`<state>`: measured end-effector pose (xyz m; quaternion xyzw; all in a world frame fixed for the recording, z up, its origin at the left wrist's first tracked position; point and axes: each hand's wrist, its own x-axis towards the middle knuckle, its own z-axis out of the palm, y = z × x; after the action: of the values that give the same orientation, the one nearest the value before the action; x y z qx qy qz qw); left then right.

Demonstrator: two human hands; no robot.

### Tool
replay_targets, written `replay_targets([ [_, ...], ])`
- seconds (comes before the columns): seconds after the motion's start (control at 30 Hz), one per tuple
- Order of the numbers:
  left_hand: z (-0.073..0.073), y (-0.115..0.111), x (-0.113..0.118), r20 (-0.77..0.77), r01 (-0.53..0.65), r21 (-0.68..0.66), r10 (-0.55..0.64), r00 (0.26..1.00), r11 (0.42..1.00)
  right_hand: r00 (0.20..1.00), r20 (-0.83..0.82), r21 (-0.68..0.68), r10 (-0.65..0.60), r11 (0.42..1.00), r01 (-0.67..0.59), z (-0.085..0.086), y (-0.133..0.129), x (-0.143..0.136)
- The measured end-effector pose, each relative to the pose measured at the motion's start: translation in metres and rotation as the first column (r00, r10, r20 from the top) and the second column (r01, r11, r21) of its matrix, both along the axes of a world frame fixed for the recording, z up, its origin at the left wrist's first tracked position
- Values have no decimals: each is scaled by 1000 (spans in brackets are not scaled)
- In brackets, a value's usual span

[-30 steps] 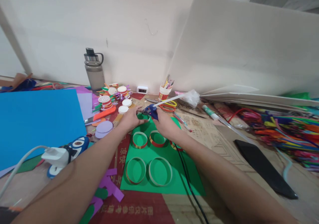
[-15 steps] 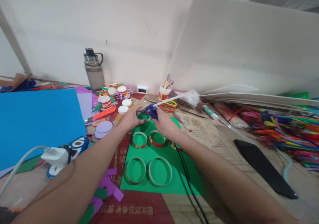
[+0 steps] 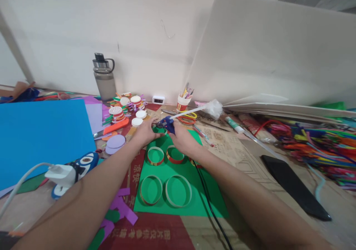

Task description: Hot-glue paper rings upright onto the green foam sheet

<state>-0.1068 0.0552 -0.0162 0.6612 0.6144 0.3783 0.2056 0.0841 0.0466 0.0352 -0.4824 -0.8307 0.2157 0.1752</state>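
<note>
Workbench, close to a pale wall (image 3: 155, 27), its top laid with red-printed cardboard (image 3: 150, 239). As seen from where I stand, near to far:

Purple paper strips (image 3: 128, 211), at the near left edge of a green sheet (image 3: 200, 201).

On the sheet, paper rings on edge: a front pair (image 3: 166, 195), a second pair (image 3: 167, 157) beyond it; one more partly under the right forearm.

Black cord (image 3: 207, 198), running nearward from beneath that forearm.

Right hand (image 3: 182, 137): closed around the handle of a blue glue gun (image 3: 167, 125).

Glue gun: over the sheet's far end, between the hands. Nozzle points leftward, to the left hand; long axis slants from there up to the right and farther back, prolonged by a white glue stick (image 3: 189, 112) out of the rear. The stick's tip meets or overlaps crumpled clear plastic (image 3: 214, 109); which, I cannot tell.

Left hand (image 3: 146, 131): half curled, thumb and fingers about the far ring (image 3: 160, 130); pinching or merely steadying, I cannot tell.

Left: blue sheet (image 3: 44, 138), lilac discs (image 3: 115, 143), orange cutter (image 3: 116, 126).

Right: black flat object (image 3: 294, 187), heap of coloured stems (image 3: 311, 150).

Back: cup of pens (image 3: 183, 103), small white clock (image 3: 158, 100), grey bottle (image 3: 104, 79), leaning white board (image 3: 272, 53).

Against a second earlier: hands, gun and rings keep their places; only the view shifts slightly.
</note>
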Motion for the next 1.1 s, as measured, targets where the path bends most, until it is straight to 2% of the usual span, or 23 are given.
replay_targets([
  [0.37,2,-1,1,-23,-8,27,9,1000,1000,1000,4,-17,-6,1000,6,-1,1,-2],
  [0.83,7,-5,3,28,-8,15,8,1000,1000,1000,-13,-2,12,1000,-12,-1,1,-1],
  [1.1,5,-3,3,19,-12,6,12,1000,1000,998,57,4,-19,1000,19,2,-1,-2],
])
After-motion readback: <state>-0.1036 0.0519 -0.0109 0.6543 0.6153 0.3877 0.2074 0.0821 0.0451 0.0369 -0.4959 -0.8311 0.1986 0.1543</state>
